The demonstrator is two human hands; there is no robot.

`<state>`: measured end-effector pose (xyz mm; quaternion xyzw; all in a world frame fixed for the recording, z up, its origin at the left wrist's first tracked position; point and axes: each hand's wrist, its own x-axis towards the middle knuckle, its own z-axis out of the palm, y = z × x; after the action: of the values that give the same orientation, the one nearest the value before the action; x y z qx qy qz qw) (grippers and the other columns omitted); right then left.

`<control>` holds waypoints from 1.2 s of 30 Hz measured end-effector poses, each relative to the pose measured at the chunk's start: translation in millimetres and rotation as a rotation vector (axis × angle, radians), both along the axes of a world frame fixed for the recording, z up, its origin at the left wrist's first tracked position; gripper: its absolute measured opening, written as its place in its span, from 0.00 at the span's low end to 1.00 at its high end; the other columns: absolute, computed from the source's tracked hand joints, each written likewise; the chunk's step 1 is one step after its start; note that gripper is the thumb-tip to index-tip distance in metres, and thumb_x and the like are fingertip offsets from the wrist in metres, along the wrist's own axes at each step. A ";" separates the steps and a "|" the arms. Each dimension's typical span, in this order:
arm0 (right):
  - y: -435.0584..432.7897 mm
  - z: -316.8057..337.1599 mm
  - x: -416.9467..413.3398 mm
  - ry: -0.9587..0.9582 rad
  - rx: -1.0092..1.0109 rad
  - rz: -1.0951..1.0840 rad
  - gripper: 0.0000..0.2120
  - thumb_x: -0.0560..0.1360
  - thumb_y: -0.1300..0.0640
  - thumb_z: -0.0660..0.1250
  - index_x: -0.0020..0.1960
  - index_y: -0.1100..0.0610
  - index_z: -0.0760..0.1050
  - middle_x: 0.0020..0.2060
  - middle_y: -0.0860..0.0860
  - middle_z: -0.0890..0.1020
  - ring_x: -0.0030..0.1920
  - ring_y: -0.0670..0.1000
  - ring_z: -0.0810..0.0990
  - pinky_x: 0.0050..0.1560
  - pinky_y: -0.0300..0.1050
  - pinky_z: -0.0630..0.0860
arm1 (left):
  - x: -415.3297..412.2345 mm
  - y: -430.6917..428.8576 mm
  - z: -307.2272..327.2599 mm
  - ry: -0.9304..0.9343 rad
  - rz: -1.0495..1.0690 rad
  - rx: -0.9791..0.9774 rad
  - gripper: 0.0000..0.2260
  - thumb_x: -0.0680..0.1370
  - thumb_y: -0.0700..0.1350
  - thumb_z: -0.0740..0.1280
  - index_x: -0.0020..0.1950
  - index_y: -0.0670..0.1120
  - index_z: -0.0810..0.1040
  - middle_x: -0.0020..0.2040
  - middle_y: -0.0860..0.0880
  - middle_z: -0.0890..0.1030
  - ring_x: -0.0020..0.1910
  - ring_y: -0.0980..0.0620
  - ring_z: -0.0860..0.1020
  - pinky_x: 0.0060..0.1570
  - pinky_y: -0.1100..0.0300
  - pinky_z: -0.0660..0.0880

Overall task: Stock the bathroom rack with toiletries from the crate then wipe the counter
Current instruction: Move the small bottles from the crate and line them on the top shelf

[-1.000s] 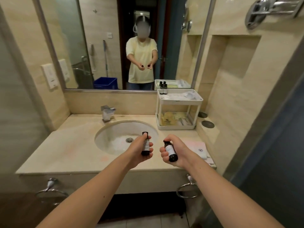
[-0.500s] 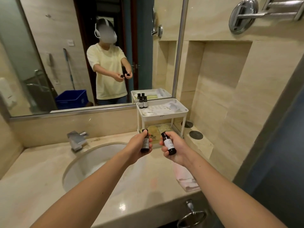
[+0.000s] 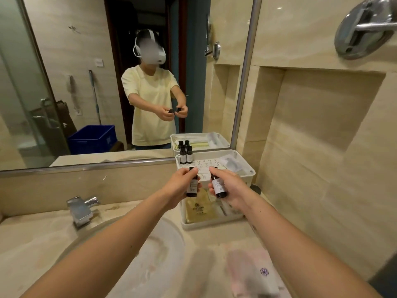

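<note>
My left hand (image 3: pixel 179 186) grips a small dark bottle with a pale label (image 3: pixel 192 187), held upright. My right hand (image 3: pixel 231 188) grips a second dark bottle (image 3: pixel 218 186), tilted slightly left. Both hands hover just in front of the top tier of a white two-tier rack (image 3: pixel 249 172) on the counter's back right. Two matching bottles (image 3: pixel 186 155) stand at the top tier's back left corner, by the mirror. A clear wrapped packet (image 3: pixel 232 163) lies on the tier's right side. The lower tier holds a gold sachet (image 3: pixel 199 209).
A beige stone counter (image 3: pixel 32 239) holds a sink basin (image 3: pixel 154 254) and a chrome tap (image 3: pixel 80 208). A pale pink cloth (image 3: pixel 255 274) lies at the counter's front right. The mirror reflects a blue crate (image 3: pixel 92 138). A wall niche sits right of the rack.
I have stepped closer and to the right, and both hands have carried their bottles forward from above the sink to the rack's top tier.
</note>
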<state>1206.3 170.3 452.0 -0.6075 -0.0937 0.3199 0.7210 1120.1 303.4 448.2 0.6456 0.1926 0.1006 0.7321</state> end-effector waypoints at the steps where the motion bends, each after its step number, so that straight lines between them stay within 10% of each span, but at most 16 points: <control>1: 6.0 3.2 14.4 -0.019 -0.006 0.011 0.18 0.74 0.54 0.73 0.57 0.64 0.76 0.35 0.55 0.82 0.31 0.50 0.81 0.32 0.43 0.80 | 11.8 5.8 3.0 0.005 0.006 0.051 0.12 0.82 0.50 0.62 0.57 0.41 0.73 0.48 0.44 0.79 0.44 0.48 0.79 0.48 0.50 0.77; 8: 43.7 20.4 106.4 -0.228 -0.094 0.028 0.15 0.73 0.50 0.74 0.54 0.59 0.79 0.43 0.55 0.85 0.45 0.55 0.84 0.52 0.55 0.82 | 93.8 49.0 20.3 0.020 0.090 0.344 0.15 0.80 0.52 0.65 0.60 0.44 0.78 0.54 0.46 0.82 0.56 0.47 0.80 0.61 0.44 0.75; 19: 90.9 20.4 210.2 -0.463 -0.233 0.038 0.04 0.73 0.52 0.74 0.45 0.51 0.80 0.44 0.47 0.84 0.47 0.48 0.82 0.47 0.45 0.79 | 195.5 104.7 24.5 0.000 0.141 0.672 0.07 0.77 0.48 0.70 0.53 0.49 0.81 0.41 0.57 0.83 0.36 0.66 0.79 0.32 0.75 0.70; 27: 114.9 -2.3 253.7 -0.563 -0.336 0.094 0.07 0.72 0.51 0.74 0.47 0.51 0.79 0.45 0.47 0.84 0.45 0.47 0.82 0.38 0.41 0.77 | 235.1 128.0 15.8 0.122 0.074 1.029 0.13 0.75 0.49 0.72 0.58 0.49 0.80 0.48 0.54 0.82 0.45 0.58 0.79 0.48 0.58 0.79; 36: 143.6 -29.1 281.5 -0.616 -0.427 0.168 0.14 0.71 0.52 0.75 0.55 0.53 0.81 0.48 0.50 0.84 0.50 0.50 0.82 0.55 0.52 0.80 | 248.4 146.1 -3.4 0.204 0.078 1.325 0.15 0.75 0.51 0.71 0.61 0.53 0.80 0.54 0.53 0.83 0.49 0.54 0.80 0.47 0.55 0.79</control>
<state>1487.8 314.0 422.9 -0.8018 -0.2867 0.1924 0.4878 1368.4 449.4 444.8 0.9575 0.1815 0.1622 0.1548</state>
